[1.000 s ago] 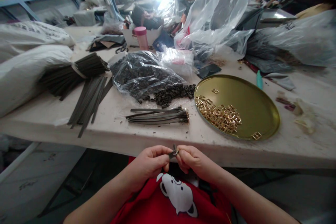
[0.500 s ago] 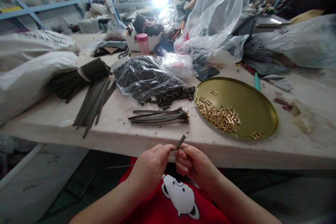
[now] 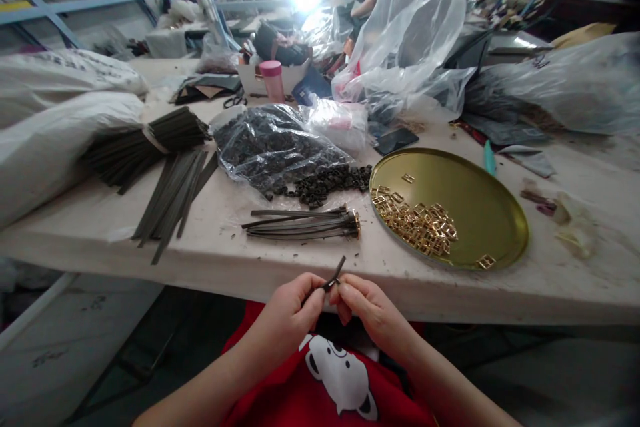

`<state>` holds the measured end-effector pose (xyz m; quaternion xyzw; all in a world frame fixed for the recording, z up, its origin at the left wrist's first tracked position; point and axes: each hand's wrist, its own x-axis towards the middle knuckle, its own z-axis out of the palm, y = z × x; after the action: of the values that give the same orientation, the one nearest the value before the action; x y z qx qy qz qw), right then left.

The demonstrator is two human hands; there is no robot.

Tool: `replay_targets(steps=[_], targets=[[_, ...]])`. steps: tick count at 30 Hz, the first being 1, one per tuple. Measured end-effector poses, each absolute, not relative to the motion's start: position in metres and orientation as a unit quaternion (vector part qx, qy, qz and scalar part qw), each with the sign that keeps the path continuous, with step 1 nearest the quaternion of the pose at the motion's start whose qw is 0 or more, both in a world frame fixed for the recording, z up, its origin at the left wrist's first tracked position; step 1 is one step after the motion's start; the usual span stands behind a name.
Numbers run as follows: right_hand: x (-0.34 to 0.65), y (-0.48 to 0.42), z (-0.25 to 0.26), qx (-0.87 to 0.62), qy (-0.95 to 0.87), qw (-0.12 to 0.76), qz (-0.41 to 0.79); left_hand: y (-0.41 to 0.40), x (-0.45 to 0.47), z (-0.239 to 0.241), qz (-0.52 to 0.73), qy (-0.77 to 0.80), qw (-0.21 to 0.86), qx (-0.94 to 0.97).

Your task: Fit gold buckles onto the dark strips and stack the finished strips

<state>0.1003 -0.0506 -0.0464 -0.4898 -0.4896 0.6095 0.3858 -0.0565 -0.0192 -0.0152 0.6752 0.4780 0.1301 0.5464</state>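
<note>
My left hand (image 3: 295, 303) pinches a narrow dark strap (image 3: 338, 269) between thumb and fingers, just off the table's front edge. The strap's free end sticks up to the right. Thumb and finger of my right hand (image 3: 367, 300) are closed on the strap from the other side. A small dark bend or loop shows between the fingertips; I cannot tell whether it is a separate piece. Beyond my hands lies a row of straps (image 3: 300, 225) with gold buckles (image 3: 357, 223) at their right ends.
Gold buckles (image 3: 425, 230) lie in a round gold tray (image 3: 480, 200) on the right. Small dark loops (image 3: 320, 187) spill from a clear plastic bag (image 3: 275, 143). Loose strips (image 3: 170, 200) and a tied bundle (image 3: 150, 147) sit at left, beside white sacks (image 3: 60, 140).
My left thumb has shifted lower on the strap, and a small dark bend or loop now shows between the hands. My right fingers have uncurled somewhat. The view has moved slightly.
</note>
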Motion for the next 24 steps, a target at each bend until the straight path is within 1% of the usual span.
replay_targets(steps=[4,7,11,14,18,20,22,24], targets=[[0.104,-0.049,-0.053,-0.492,-0.515,0.392,0.582,-0.014,-0.056,-0.017,0.119,0.478,0.529,0.691],[0.106,-0.045,-0.058,-0.51,-0.511,0.389,0.572,-0.013,-0.054,-0.018,0.099,0.483,0.488,0.72],[0.107,-0.037,-0.06,-0.544,-0.507,0.343,0.573,-0.014,-0.053,-0.02,0.06,0.475,0.401,0.781],[0.106,-0.033,-0.062,-0.54,-0.515,0.311,0.588,-0.011,-0.052,-0.021,0.035,0.464,0.358,0.81],[0.102,-0.033,-0.07,-0.539,-0.548,0.292,0.57,-0.008,-0.051,-0.025,-0.017,0.446,0.301,0.843],[0.099,-0.034,-0.072,-0.554,-0.58,0.272,0.531,-0.008,-0.05,-0.028,-0.039,0.432,0.271,0.859],[0.096,-0.033,-0.072,-0.589,-0.626,0.238,0.453,-0.009,-0.05,-0.032,-0.05,0.419,0.245,0.873],[0.093,-0.032,-0.068,-0.62,-0.664,0.21,0.362,-0.01,-0.05,-0.035,-0.04,0.419,0.242,0.874]])
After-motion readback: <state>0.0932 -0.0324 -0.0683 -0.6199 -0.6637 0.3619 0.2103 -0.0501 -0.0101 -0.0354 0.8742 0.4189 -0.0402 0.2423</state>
